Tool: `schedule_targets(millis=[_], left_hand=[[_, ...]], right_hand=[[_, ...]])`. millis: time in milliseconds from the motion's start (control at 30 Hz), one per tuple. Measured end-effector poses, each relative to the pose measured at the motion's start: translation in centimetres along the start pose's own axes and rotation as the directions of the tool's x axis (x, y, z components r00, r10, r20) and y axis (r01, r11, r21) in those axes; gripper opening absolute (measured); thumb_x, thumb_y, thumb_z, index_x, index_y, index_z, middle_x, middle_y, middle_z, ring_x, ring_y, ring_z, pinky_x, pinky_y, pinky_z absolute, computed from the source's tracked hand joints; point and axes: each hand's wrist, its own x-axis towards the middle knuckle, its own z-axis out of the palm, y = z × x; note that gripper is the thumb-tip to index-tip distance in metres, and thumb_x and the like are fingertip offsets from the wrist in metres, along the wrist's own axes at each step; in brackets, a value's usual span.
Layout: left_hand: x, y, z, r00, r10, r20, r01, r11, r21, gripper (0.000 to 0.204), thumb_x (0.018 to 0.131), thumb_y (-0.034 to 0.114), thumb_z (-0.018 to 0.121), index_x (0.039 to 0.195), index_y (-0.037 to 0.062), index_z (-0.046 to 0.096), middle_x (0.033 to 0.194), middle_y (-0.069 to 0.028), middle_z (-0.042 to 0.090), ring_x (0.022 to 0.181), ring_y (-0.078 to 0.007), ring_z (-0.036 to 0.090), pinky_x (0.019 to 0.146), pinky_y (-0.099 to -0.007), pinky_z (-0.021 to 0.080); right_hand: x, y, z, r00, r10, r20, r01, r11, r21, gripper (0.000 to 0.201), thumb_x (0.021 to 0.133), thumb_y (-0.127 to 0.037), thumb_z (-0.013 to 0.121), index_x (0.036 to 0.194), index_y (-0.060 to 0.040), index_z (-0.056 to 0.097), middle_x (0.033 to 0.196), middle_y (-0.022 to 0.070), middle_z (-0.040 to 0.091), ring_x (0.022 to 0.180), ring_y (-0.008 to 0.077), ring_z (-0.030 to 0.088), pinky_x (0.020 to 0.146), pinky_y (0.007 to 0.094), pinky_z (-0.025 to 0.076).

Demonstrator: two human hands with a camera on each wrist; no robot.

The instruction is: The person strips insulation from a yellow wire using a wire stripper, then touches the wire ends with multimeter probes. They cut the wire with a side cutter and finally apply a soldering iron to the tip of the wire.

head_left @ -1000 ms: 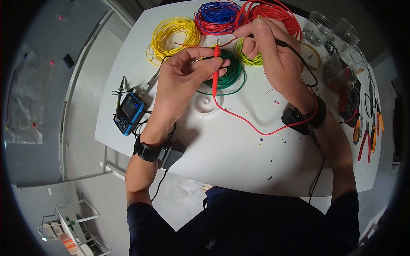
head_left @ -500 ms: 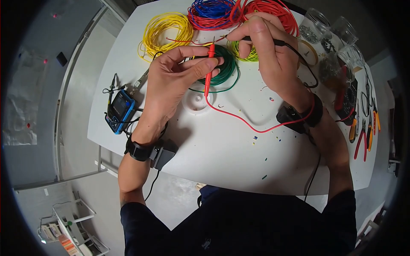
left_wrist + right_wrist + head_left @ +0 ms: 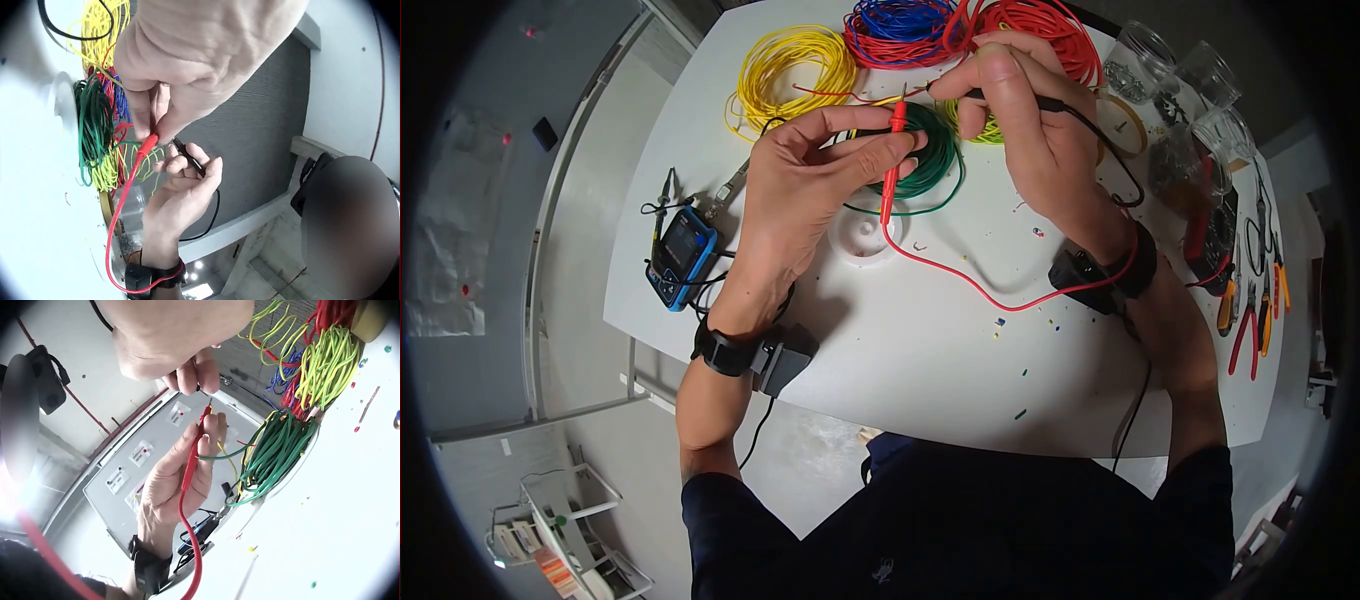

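My left hand (image 3: 795,195) pinches a red test probe (image 3: 890,190) between thumb and fingers, its metal tip pointing away from me. A bit of yellow wire shows beside that tip in the right wrist view (image 3: 210,409). From the probe's lower end a red lead (image 3: 970,285) loops toward my right wrist. My right hand (image 3: 1040,130) grips a black test probe (image 3: 190,157), its front end close to the red tip. Behind the hands lie a green wire coil (image 3: 935,165) and a thin red wire (image 3: 840,95).
Yellow (image 3: 795,75), blue (image 3: 900,25) and red (image 3: 1050,35) wire coils line the far edge. At left is a blue-framed handheld meter (image 3: 685,258). Jars (image 3: 1140,65), a dark multimeter (image 3: 1222,220) and pliers (image 3: 1250,330) stand right. A white round dish (image 3: 865,240) sits below my left hand.
The head view has shifted slightly, moving the table left in frame. My right fingertips and the black probe have come a little closer to the red probe's tip. Both grips look unchanged.
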Motion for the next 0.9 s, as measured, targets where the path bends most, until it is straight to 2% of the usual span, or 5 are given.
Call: schedule_targets(millis=[167,233,333,733,900], left_hand=[[0.05,-0.17,-0.13,1.0,0.008,0.011,-0.008,1.0,-0.011,0.03,0.094,0.003,0.073,0.121,-0.0075,0.066,0.109,-0.0209,0.075,0.098,-0.0226,0.075,0.09,-0.0323,0.061],[0.05,-0.17,-0.14,1.0,0.011,0.008,-0.011,1.0,0.005,0.03,0.094,0.003,0.073,0.121,-0.0078,0.065,0.109,-0.0208,0.075,0.098,-0.0226,0.075,0.09,-0.0326,0.061],[0.09,0.22,0.14,1.0,-0.006,-0.012,0.006,1.0,-0.021,0.026,0.093,-0.001,0.074,0.116,-0.0099,0.066,0.106,-0.0202,0.075,0.099,-0.0239,0.075,0.089,-0.0325,0.063],[0.06,0.1,-0.12,1.0,-0.015,0.018,0.014,1.0,0.006,0.028,0.095,0.001,0.071,0.121,-0.0083,0.065,0.109,-0.0178,0.074,0.101,-0.024,0.075,0.091,-0.0328,0.062],[-0.09,0.16,0.12,1.0,-0.007,0.011,0.007,1.0,0.004,0.028,0.095,0.001,0.071,0.121,-0.0083,0.065,0.111,-0.0194,0.074,0.101,-0.0244,0.075,0.091,-0.0325,0.062]], right_hand=[[-0.33,0.22,0.36,1.0,-0.007,-0.023,0.006,1.0,-0.026,0.039,0.11,-0.026,0.045,0.091,-0.0089,0.074,0.062,-0.0002,0.061,0.075,0.0188,0.062,0.086,0.0354,0.046],[-0.29,-0.12,0.19,0.998,0.016,0.053,-0.016,1.0,-0.005,0.043,0.112,-0.018,0.037,0.095,-0.0016,0.073,0.063,0.0012,0.059,0.069,0.0125,0.055,0.103,0.0378,0.042],[-0.13,0.05,0.23,0.999,0.016,0.031,-0.017,1.0,0.003,0.037,0.109,-0.026,0.046,0.094,-0.0086,0.075,0.062,-0.0001,0.062,0.078,0.0199,0.063,0.09,0.0357,0.045],[-0.28,-0.03,0.51,1.0,0.009,0.007,-0.008,0.999,-0.054,0.036,0.109,-0.027,0.047,0.095,-0.0082,0.075,0.063,0.0012,0.066,0.071,0.0193,0.063,0.093,0.0356,0.046],[-0.17,-0.43,0.15,0.999,0.014,0.046,-0.013,0.999,-0.03,0.028,0.107,-0.023,0.052,0.098,-0.0076,0.075,0.065,0.0008,0.067,0.078,0.0207,0.064,0.091,0.0359,0.048]])
